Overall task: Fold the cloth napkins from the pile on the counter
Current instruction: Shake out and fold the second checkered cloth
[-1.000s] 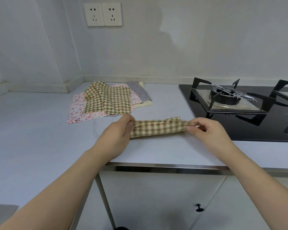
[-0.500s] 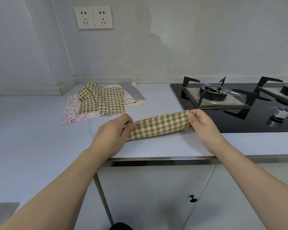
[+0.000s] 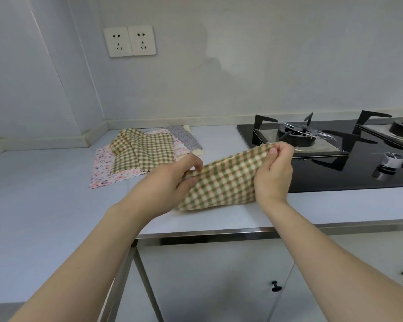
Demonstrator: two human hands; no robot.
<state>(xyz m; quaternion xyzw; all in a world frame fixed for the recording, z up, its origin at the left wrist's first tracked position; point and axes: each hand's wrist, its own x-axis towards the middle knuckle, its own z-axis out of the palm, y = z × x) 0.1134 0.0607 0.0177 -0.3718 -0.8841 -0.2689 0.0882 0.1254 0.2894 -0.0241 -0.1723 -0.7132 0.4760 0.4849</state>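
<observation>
Two hands lift a folded green checked napkin (image 3: 221, 182) over the bench (image 3: 44, 205).
Left hand (image 3: 170, 182) and right hand (image 3: 273, 175) each pinch a top corner; ideally, keep edges level and aligned before laying it flat.

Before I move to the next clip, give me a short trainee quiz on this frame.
1. True or false: both hands hold the green-and-cream checked cloth napkin.
2. Which hand pinches the raised corner nearest the black gas stove? A left hand B right hand
3. Fill in: the top cloth on the pile of napkins has a ____ pattern.

Key: 1 true; 2 B; 3 checked.
</observation>
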